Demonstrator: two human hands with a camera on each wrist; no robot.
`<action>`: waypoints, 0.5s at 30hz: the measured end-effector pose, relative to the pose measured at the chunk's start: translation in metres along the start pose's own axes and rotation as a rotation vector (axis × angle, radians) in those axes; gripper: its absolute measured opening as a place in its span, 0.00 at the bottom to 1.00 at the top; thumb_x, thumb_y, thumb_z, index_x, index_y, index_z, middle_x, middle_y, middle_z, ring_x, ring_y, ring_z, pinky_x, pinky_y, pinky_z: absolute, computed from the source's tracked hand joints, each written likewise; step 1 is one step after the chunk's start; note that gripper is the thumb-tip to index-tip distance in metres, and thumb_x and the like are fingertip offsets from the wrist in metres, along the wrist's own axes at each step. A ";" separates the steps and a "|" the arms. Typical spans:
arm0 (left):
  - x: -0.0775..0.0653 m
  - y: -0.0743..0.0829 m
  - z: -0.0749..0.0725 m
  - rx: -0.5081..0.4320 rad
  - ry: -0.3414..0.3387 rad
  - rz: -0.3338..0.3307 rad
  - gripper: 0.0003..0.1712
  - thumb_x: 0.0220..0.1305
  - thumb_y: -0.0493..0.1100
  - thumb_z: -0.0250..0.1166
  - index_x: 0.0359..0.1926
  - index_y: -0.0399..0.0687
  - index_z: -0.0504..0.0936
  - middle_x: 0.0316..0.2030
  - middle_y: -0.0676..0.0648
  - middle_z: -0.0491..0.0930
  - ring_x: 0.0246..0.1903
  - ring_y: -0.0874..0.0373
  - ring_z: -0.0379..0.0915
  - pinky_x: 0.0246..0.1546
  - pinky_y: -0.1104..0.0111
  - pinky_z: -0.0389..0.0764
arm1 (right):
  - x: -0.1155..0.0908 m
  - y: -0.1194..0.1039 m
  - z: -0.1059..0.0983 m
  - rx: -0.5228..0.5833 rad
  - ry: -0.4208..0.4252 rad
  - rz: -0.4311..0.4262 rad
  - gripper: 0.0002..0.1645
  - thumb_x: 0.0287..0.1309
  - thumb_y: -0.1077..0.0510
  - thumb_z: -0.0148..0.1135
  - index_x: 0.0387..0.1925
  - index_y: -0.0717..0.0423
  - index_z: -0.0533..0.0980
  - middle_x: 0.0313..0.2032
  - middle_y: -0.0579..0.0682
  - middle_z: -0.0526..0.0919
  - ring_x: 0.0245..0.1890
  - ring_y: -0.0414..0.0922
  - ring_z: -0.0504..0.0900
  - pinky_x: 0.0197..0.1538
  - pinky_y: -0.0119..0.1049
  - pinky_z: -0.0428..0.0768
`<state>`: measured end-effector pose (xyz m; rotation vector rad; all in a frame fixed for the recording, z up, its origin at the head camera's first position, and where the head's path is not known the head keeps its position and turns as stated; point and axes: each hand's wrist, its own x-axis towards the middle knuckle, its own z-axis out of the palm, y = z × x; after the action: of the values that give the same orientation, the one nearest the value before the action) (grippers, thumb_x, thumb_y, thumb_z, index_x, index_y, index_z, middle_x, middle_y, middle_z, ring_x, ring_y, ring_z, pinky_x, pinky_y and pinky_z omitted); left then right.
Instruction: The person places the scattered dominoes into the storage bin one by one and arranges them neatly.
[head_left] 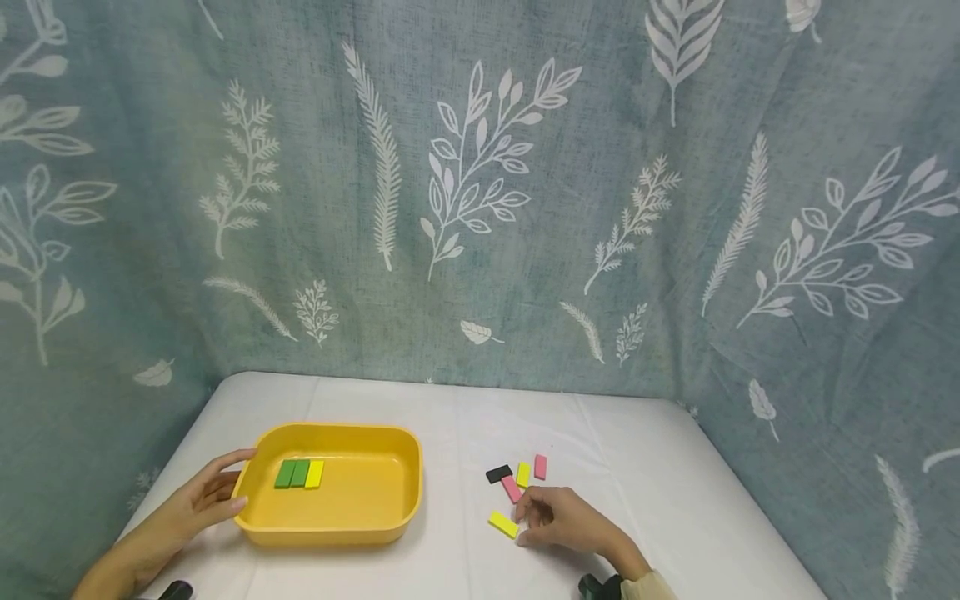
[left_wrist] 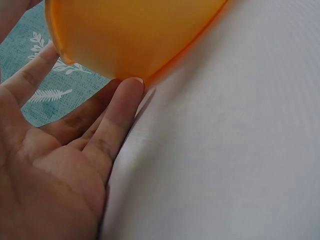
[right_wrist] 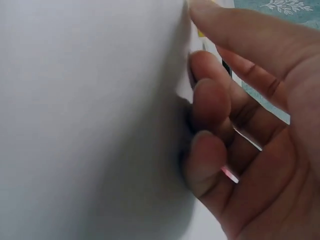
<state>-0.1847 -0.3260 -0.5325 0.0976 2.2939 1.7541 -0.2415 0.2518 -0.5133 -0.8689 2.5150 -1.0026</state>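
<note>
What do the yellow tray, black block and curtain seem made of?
Yellow tray: probably plastic, smooth, softly shiny, with rounded, moulded-looking corners.
Black block: possibly wood or plastic; too small to tell, finish included.
Curtain: apparently cloth, matte, with folds.

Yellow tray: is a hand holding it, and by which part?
The left hand touches the yellow tray at its left end; whether it grips cannot be told.

"What's that hanging behind the desk (head_left: 645, 483)?"
"Blue-green fabric (head_left: 330, 167), printed with white sprigs (head_left: 482, 135) and feathery fronds (head_left: 386, 167). It runs along both sides too, in soft folds."
"And the desk itself?"
"Under a white cloth (head_left: 442, 417), faintly creased, its far corners rounded. The light falls soft and fairly even across it."
</note>
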 end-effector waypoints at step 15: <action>0.000 -0.003 -0.003 -0.043 -0.039 0.029 0.42 0.77 0.46 0.60 0.81 0.52 0.48 0.73 0.30 0.58 0.63 0.50 0.67 0.54 0.63 0.75 | 0.022 -0.006 -0.013 0.000 -0.212 -0.067 0.26 0.56 0.56 0.78 0.56 0.45 0.82 0.25 0.44 0.75 0.24 0.32 0.70 0.31 0.25 0.69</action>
<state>-0.1854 -0.3301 -0.5350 0.1564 2.2375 1.7983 -0.2618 0.2413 -0.5008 -1.0095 2.3223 -0.8791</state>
